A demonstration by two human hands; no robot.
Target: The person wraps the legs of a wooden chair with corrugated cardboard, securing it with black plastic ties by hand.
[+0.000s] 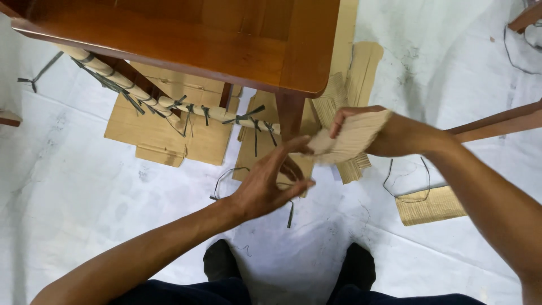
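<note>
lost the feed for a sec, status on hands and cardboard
Right hand grips corrugated brown cardboard strip. Left hand open, fingertips at its end. Brown wooden table leg directly behind.

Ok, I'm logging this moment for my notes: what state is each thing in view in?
Corrugated cardboard strip: held in the right hand, bent over the fingers.
Left hand: open, fingertips at the strip's end.
Wooden table: upright, one rail wrapped.
Wrapped rail: covered in cardboard, tied with dark straps.
Flat cardboard sheets: lying on the floor.
Loose strap: curled on the floor.
</note>
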